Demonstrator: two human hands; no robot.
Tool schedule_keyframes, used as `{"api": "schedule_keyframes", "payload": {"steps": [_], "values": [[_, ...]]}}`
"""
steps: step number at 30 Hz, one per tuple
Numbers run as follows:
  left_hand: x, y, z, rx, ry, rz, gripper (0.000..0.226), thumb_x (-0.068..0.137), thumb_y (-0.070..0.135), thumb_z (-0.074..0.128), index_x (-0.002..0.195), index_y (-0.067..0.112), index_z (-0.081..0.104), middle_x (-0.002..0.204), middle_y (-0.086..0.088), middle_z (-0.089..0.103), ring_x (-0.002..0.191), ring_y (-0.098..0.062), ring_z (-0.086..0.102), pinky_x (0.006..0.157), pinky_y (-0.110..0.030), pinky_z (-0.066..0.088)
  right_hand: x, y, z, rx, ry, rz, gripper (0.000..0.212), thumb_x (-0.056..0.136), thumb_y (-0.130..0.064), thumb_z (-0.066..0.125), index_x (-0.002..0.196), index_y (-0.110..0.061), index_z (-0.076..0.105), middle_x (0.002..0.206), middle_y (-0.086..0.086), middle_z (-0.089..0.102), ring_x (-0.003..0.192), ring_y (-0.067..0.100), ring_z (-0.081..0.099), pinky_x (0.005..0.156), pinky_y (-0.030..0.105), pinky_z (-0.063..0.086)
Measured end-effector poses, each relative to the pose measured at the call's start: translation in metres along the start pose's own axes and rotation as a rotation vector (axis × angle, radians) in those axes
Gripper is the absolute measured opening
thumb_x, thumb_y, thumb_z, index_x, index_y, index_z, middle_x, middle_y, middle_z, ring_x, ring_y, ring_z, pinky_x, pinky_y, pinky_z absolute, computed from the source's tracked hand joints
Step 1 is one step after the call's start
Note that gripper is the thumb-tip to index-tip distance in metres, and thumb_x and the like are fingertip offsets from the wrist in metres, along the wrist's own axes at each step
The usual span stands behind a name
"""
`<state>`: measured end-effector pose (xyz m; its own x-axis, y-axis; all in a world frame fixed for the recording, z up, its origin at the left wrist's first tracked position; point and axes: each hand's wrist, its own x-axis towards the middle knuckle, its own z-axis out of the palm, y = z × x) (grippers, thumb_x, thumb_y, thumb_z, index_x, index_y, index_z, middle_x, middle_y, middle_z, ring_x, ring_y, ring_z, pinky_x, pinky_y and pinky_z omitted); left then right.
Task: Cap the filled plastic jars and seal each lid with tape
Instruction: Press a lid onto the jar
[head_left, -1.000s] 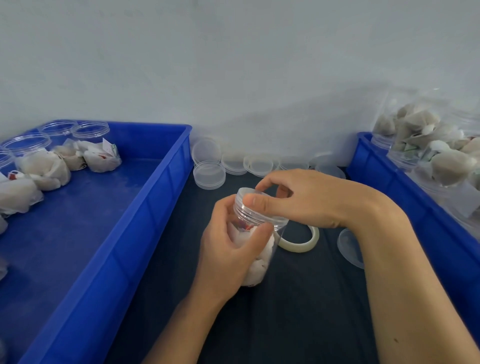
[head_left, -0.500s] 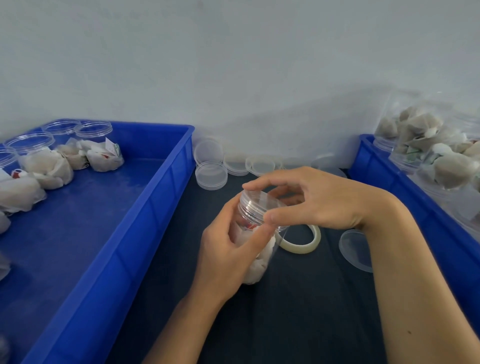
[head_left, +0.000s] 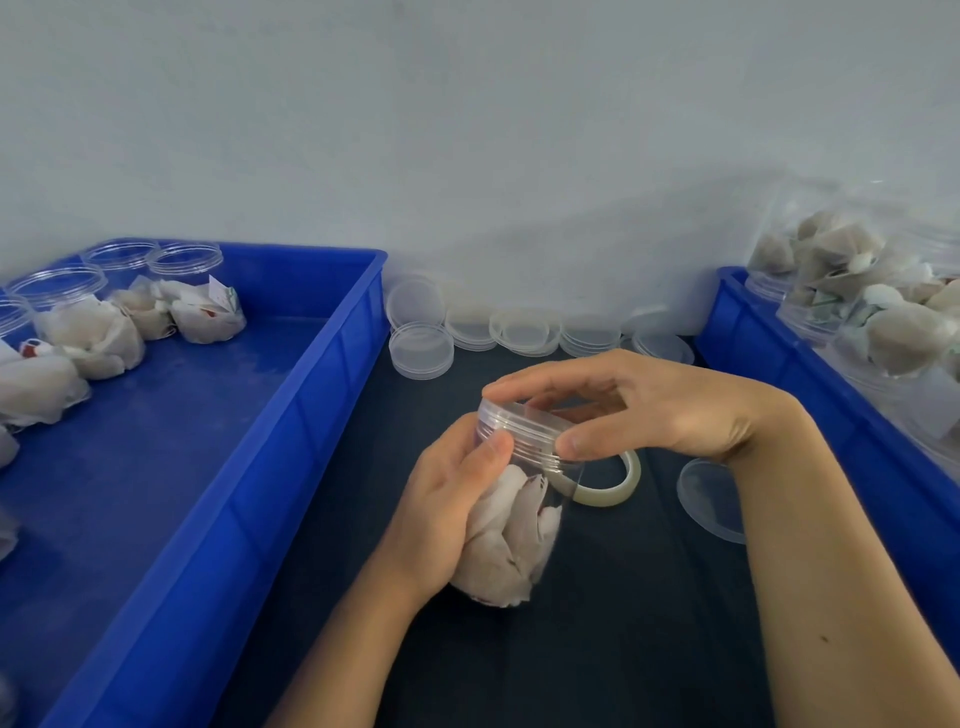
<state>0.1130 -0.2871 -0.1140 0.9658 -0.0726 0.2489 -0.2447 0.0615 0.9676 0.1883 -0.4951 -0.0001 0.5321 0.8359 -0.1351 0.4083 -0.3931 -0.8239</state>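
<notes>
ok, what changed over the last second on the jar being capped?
The right hand re-gripped the lid: fingers that draped over its top now pinch its rim, thumb at the front. The jar tipped slightly left. The left hand kept its hold on the jar body; tape roll, spare lids and bins stayed put.

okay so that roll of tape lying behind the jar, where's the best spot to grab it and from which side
Pinch the right rim of the pale flat-lying tape ring, coming from above: its right arc is exposed, while the clear plastic jar and the right hand cover its left.
</notes>
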Motion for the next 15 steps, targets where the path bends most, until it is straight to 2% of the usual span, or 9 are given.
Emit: {"api": "schedule_keyframes", "payload": {"steps": [4, 6, 9, 12, 14, 15], "values": [[-0.002, 0.004, 0.005, 0.118, 0.049, 0.076, 0.041, 0.097, 0.063, 0.062, 0.125, 0.033, 0.07, 0.117, 0.0, 0.075, 0.111, -0.023, 0.071, 0.094, -0.033, 0.057, 0.002, -0.008, 0.003, -0.127, 0.088, 0.07, 0.05, 0.09, -0.05, 0.079, 0.135, -0.057, 0.061, 0.134, -0.027, 0.062, 0.113, 0.01, 0.067, 0.104, 0.042, 0.054], [-0.003, 0.006, 0.007, 0.173, 0.076, 0.127, 0.037, 0.097, 0.061, 0.064, 0.125, 0.038, 0.068, 0.115, 0.004, 0.075, 0.109, -0.021, 0.071, 0.09, -0.028, 0.057, 0.004, -0.012, 0.005, -0.17, 0.11, 0.107, 0.05, 0.086, -0.06, 0.078, 0.132, -0.062, 0.059, 0.127, -0.032, 0.06, 0.101, 0.007, 0.068, 0.097, 0.037, 0.056], [-0.004, 0.006, 0.009, 0.211, 0.082, 0.185, 0.034, 0.097, 0.053, 0.068, 0.127, 0.038, 0.066, 0.117, 0.006, 0.075, 0.111, -0.019, 0.072, 0.088, -0.02, 0.055, 0.005, -0.018, 0.006, -0.217, 0.114, 0.122, 0.053, 0.078, -0.071, 0.074, 0.127, -0.063, 0.058, 0.121, -0.035, 0.058, 0.094, 0.002, 0.066, 0.086, 0.028, 0.053], [-0.005, 0.008, 0.007, 0.215, 0.077, 0.148, 0.033, 0.096, 0.058, 0.067, 0.123, 0.041, 0.069, 0.111, 0.006, 0.076, 0.105, -0.017, 0.073, 0.084, -0.022, 0.055, 0.003, -0.019, 0.006, -0.222, 0.103, 0.11, 0.048, 0.087, -0.06, 0.077, 0.13, -0.061, 0.058, 0.124, -0.034, 0.058, 0.1, 0.005, 0.067, 0.095, 0.036, 0.057], [-0.004, 0.008, 0.003, 0.212, 0.063, 0.089, 0.033, 0.096, 0.059, 0.064, 0.118, 0.037, 0.073, 0.105, 0.002, 0.077, 0.097, -0.016, 0.073, 0.081, -0.031, 0.057, -0.002, -0.017, 0.004, -0.151, 0.067, 0.074, 0.049, 0.092, -0.044, 0.08, 0.136, -0.056, 0.06, 0.131, -0.03, 0.059, 0.113, 0.009, 0.066, 0.104, 0.042, 0.055], [-0.003, 0.008, 0.002, 0.175, 0.037, 0.054, 0.035, 0.096, 0.058, 0.061, 0.114, 0.032, 0.075, 0.103, -0.003, 0.077, 0.096, -0.021, 0.073, 0.082, -0.037, 0.058, -0.005, -0.016, 0.003, -0.113, 0.044, 0.038, 0.051, 0.094, -0.034, 0.081, 0.138, -0.051, 0.062, 0.135, -0.026, 0.059, 0.119, 0.012, 0.065, 0.107, 0.043, 0.054]]}}
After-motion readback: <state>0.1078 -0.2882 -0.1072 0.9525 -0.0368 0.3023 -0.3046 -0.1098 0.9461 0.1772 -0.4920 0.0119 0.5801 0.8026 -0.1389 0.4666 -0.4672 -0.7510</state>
